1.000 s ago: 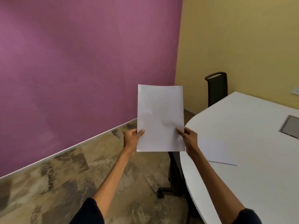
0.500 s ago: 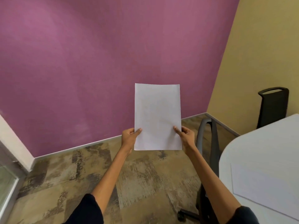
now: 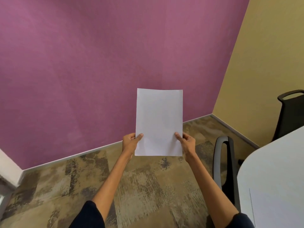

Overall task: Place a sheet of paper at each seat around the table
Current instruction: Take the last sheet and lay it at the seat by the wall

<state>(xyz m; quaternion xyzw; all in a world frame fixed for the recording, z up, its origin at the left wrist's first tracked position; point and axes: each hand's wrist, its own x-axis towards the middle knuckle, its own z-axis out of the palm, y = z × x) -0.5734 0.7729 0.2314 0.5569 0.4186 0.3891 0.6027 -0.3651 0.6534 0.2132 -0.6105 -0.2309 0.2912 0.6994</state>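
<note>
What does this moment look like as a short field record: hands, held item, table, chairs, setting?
left hand: grips the paper's lower left edge, thumb on front
right hand: grips the lower right edge, thumb on front
held paper: blank white, upright, over the floor, clear of the table
table: white, rounded end at right edge of view
sheet on table: one, lying flat, partly cut off
chairs: grey-framed chair beside the table end; black chair near the yellow wall
setting: purple wall, patterned carpet
</note>
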